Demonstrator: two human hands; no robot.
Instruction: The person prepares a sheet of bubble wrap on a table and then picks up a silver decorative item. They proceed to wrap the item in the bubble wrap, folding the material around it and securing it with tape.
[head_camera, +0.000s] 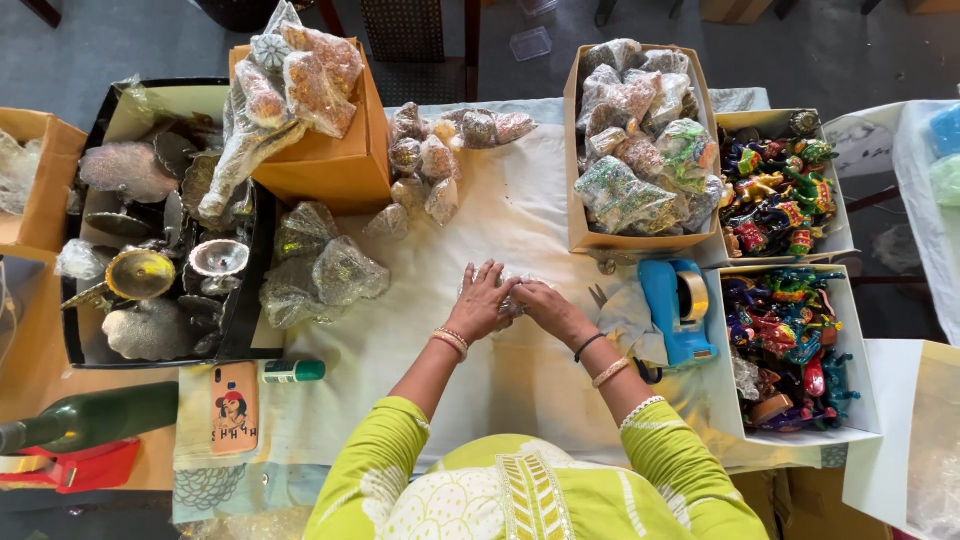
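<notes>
Left hand (483, 300) and right hand (545, 305) meet at the centre of the counter (520, 215), which is covered by a white cloth. Both hands lie palm-down with fingers loosely curled over a small clear plastic packet (512, 297), pressing it against the cloth; the left fingers are spread, the right fingers are tucked against the packet's right edge. What is inside the packet is too hidden to tell.

Containers, left to right:
- A black tray (235, 345) holds silver-coloured metal dishes and stands, one with a gold-coloured bowl; their number cannot be counted.
- An orange cardboard box (330, 165) stands closed, with several clear bags of small ornaments heaped on top.
- An open brown carton (577, 140) is filled to the rim with clear bags of multicoloured pieces.
- Two white boxes, the upper white box (838, 215) and the lower white box (862, 400), each hold brightly painted figurines, too tangled to count.

Loose on the cloth: a cluster of small filled bags (435, 160) just beyond the hands, and three larger crumpled clear bags (320, 265) beside the tray. One blue tape dispenser (678, 310) sits just right of the right hand. One phone (234, 408) in an orange case and one green-capped tube (294, 371) lie near the left forearm. One dark green bottle (95, 417) lies on its side at the left edge.
</notes>
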